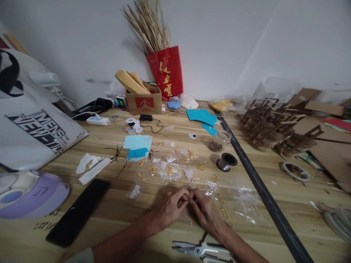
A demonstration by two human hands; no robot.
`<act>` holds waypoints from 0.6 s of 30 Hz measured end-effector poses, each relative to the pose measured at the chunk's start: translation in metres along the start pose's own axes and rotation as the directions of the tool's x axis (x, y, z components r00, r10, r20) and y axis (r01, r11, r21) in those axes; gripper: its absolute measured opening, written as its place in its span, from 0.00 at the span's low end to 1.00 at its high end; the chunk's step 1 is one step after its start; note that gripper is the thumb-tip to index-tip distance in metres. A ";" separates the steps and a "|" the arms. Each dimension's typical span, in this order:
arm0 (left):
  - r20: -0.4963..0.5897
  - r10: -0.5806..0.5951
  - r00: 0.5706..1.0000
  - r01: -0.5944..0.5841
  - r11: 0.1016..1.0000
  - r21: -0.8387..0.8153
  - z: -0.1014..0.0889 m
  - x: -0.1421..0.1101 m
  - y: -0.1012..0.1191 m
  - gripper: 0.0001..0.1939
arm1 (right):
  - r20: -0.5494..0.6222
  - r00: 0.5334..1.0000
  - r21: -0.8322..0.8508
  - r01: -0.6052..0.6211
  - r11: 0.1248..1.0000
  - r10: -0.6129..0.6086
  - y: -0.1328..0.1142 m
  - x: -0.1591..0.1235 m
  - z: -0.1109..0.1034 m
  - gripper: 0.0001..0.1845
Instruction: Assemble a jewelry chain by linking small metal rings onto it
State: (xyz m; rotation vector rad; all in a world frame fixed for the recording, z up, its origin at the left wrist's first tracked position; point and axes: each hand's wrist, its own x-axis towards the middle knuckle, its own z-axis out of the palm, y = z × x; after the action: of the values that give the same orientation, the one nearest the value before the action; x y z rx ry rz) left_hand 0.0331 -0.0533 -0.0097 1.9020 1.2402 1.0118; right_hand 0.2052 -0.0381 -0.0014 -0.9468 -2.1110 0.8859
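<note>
My left hand (173, 205) and my right hand (206, 212) meet above the wooden table, fingertips pinched together. A thin silver chain (188, 220) hangs below the fingertips, and a small silver ring clasp (194, 181) shows just beyond them. The exact spot where the fingers grip is hidden. A gold chain (223, 208) lies along the outer side of my right hand. Closer to me are open-bladed scissors (200, 250), partly covered by my right forearm. Beyond the hands, small bags of silver findings (172, 174) and gold findings (151, 170) are spread out.
A black phone (78, 212) lies at left, near a purple-and-white device (35, 195). Right of the hands are clear plastic bags (246, 204), a wire spool (226, 162) and a black strip (257, 186). Small wooden baskets (271, 126) and a red bag (174, 75) stand farther back.
</note>
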 end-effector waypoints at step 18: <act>-0.003 -0.149 0.989 0.144 0.960 -0.241 0.001 0.006 0.002 0.08 | -0.034 0.987 0.298 -0.142 0.944 0.159 -0.004 0.005 -0.006 0.14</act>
State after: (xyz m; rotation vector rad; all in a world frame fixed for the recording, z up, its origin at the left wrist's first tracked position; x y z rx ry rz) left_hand 0.0364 -0.0481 -0.0070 1.5942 1.1929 1.0541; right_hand 0.2056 -0.0344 0.0064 -0.9705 -1.8102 1.1987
